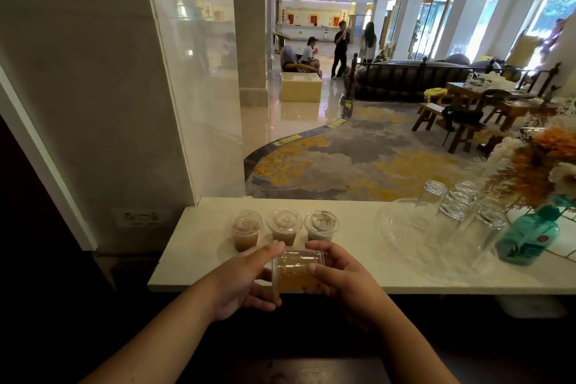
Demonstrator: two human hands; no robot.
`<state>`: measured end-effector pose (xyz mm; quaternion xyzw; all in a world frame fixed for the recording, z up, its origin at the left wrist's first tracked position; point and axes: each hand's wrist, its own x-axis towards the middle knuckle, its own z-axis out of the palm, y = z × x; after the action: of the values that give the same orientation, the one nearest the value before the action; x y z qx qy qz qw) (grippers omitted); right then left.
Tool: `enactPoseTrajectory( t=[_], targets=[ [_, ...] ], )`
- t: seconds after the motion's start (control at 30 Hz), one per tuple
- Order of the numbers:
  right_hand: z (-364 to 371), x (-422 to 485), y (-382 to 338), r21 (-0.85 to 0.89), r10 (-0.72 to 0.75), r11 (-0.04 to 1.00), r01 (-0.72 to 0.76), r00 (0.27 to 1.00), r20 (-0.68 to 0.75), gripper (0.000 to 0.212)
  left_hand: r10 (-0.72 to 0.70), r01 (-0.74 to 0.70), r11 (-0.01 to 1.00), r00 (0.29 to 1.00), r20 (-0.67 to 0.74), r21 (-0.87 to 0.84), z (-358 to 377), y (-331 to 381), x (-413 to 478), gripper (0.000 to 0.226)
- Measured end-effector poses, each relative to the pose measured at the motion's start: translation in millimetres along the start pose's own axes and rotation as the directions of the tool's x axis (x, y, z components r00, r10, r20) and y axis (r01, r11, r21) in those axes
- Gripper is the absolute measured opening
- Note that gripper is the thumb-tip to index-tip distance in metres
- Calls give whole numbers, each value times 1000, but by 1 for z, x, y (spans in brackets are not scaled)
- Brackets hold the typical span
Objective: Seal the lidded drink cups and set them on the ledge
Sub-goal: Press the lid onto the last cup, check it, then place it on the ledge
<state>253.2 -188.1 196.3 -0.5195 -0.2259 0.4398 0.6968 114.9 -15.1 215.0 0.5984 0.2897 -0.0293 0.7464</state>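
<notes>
Both of my hands hold one clear plastic cup of brown drink [296, 271] just above the front of the pale stone ledge [193, 259]. My left hand [246, 280] wraps its left side and my right hand [339, 277] grips its right side, thumb on the cup wall. Behind it three lidded cups stand in a row on the ledge: a left cup [245, 229], a middle cup [284, 226] and a right cup [321, 225] with darker contents.
A clear plastic tray [402, 237] with several upturned glasses [458, 201] sits to the right on the ledge. A teal bottle [526, 235] and a flower arrangement [542, 162] stand at far right. A wall and glass panel rise at left.
</notes>
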Motion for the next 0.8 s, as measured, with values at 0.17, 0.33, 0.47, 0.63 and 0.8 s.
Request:
enactPoseTrajectory(
  t=[0.17, 0.33, 0.47, 0.63, 0.8],
  targets=[
    [1, -1, -3, 16, 52, 999, -51, 998, -42, 44, 119, -118, 993, 993, 29, -10, -3, -3, -4, 66],
    [3, -3, -3, 19, 84, 996, -83, 993, -79, 40, 225, -230, 970, 972, 74, 77, -6, -5, -6, 72],
    [3, -5, -2, 19, 64, 998, -63, 994, -89, 38, 232, -235, 971, 971, 61, 45, -3, -5, -8, 63],
    [2, -8, 1, 26, 30, 999, -28, 998, -56, 43, 121, -115, 991, 990, -77, 74, 8, 4, -10, 33],
    [2, -10, 2, 30, -10, 999, 11, 1000, -20, 46, -89, 90, 995, 996, -6, 44, 4, 2, -7, 64]
  ],
)
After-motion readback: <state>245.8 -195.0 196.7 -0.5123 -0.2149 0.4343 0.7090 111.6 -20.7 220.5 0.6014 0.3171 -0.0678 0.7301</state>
